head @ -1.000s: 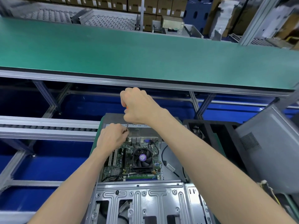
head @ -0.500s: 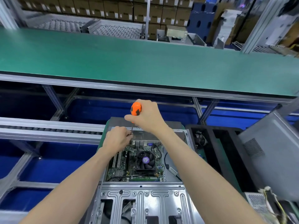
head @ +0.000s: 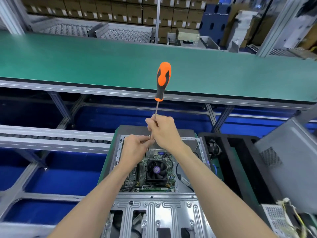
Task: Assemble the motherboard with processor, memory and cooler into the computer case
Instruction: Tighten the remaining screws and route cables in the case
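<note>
The screwdriver [head: 162, 81] has been lifted, its shaft now gripped by the right hand [head: 162, 133], the handle left free. Left hand [head: 136, 147] fingers pinch at the tip, likely seating a screw. The motherboard [head: 152, 172] lies inside the computer case [head: 154, 215].

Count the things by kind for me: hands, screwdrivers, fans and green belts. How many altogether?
Hands: 2, left and right
Screwdrivers: 1
Fans: 2, one on the board, one in the black tray
Green belts: 1
Total: 6
</note>
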